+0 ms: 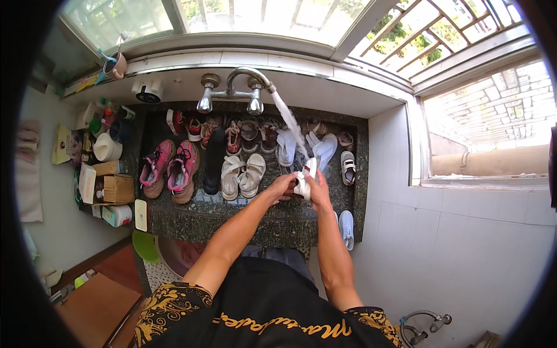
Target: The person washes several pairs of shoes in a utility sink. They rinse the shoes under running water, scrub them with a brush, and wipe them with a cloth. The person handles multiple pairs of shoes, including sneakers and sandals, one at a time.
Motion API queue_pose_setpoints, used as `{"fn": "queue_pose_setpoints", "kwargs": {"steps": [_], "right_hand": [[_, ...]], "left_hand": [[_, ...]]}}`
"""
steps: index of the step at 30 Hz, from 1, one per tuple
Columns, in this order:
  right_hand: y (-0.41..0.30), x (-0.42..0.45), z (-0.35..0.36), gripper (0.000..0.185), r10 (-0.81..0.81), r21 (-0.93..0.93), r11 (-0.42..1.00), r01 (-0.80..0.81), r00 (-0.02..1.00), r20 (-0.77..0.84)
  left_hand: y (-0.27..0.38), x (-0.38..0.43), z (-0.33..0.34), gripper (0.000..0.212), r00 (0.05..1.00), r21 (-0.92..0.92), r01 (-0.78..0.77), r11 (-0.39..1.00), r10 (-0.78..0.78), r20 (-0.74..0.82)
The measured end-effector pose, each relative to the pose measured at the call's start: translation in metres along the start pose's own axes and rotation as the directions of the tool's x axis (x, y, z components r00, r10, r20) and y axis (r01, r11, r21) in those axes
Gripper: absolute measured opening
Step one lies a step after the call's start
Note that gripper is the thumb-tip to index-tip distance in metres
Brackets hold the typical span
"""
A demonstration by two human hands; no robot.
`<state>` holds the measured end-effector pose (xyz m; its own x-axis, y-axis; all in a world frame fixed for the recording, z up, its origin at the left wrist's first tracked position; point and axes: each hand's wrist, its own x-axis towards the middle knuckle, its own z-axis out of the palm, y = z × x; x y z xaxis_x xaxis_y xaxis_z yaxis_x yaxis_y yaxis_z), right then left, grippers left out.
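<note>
Both my hands hold one small white shoe [303, 185] over the dark stone sink, its far end just under the running water. My left hand [282, 189] grips it from the left, and my right hand [318, 188] from the right. Water [288, 117] pours from the curved metal faucet [248, 71]. Pale blue slippers [324, 148] lie beyond my hands. Left of them are white sandals [250, 176], a black insole-like piece [214, 161] and pink sneakers [182, 172]. Several small shoes line the back, and a small white-and-grey shoe [348, 168] sits at the right.
Pale blue shoes [346, 228] rest on the sink's right front edge. A yellowish bar-like object [141, 215] lies at the left front corner, near bottles, a cardboard box [118, 189] and a white tub [117, 215]. A tiled wall [391, 148] bounds the right side.
</note>
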<state>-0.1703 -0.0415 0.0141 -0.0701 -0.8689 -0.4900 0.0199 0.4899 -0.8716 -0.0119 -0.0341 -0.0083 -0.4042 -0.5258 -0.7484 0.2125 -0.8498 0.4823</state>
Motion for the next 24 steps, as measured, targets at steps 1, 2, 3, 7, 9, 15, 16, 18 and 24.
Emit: {"fn": "queue_pose_setpoints", "kwargs": {"steps": [1, 2, 3, 7, 9, 15, 16, 18, 24], "right_hand": [[-0.001, -0.005, 0.001, 0.049, 0.153, 0.203, 0.964, -0.172, 0.982, 0.107], [-0.003, -0.007, 0.001, 0.044, 0.198, 0.241, 0.943, -0.229, 0.969, 0.145], [-0.002, -0.010, -0.003, 0.043, 0.198, 0.149, 0.963, -0.226, 0.963, 0.185], [-0.007, -0.007, -0.020, 0.045, 0.156, -0.145, 0.984, -0.104, 0.900, 0.408], [-0.040, -0.010, -0.029, 0.050, 0.271, -0.373, 0.919, -0.132, 0.896, 0.351], [0.026, 0.075, -0.137, 0.058, -0.232, -0.930, 0.358, 0.084, 0.973, -0.001], [0.004, 0.071, -0.129, 0.060, -0.112, -0.946, 0.324, 0.008, 0.993, -0.030], [-0.001, 0.076, -0.138, 0.063, 0.006, -0.963, 0.250, -0.097, 0.995, -0.098], [0.007, 0.091, -0.134, 0.047, 0.013, -0.945, 0.248, -0.215, 0.976, -0.219]], "left_hand": [[0.000, -0.005, 0.002, 0.058, 0.994, -0.149, 0.083, 0.985, -0.072, 0.079], [-0.001, -0.006, 0.003, 0.058, 0.987, -0.241, 0.073, 0.968, -0.035, 0.159], [-0.007, -0.008, 0.002, 0.057, 0.973, -0.333, 0.076, 0.940, 0.002, 0.230], [-0.027, -0.010, 0.005, 0.051, 0.977, -0.437, 0.036, 0.899, 0.060, 0.204], [-0.035, -0.018, 0.007, 0.049, 0.998, -0.253, -0.012, 0.967, 0.028, 0.058], [-0.032, -0.035, 0.025, 0.073, 0.920, 0.442, -0.088, 0.893, 0.243, -0.307], [-0.040, -0.039, 0.021, 0.074, 0.917, 0.502, -0.084, 0.861, 0.265, -0.300], [-0.044, -0.051, 0.030, 0.079, 0.918, 0.680, -0.029, 0.733, 0.289, -0.273], [-0.078, -0.078, 0.086, 0.081, 0.912, 0.856, 0.116, 0.503, 0.287, -0.292]]}}
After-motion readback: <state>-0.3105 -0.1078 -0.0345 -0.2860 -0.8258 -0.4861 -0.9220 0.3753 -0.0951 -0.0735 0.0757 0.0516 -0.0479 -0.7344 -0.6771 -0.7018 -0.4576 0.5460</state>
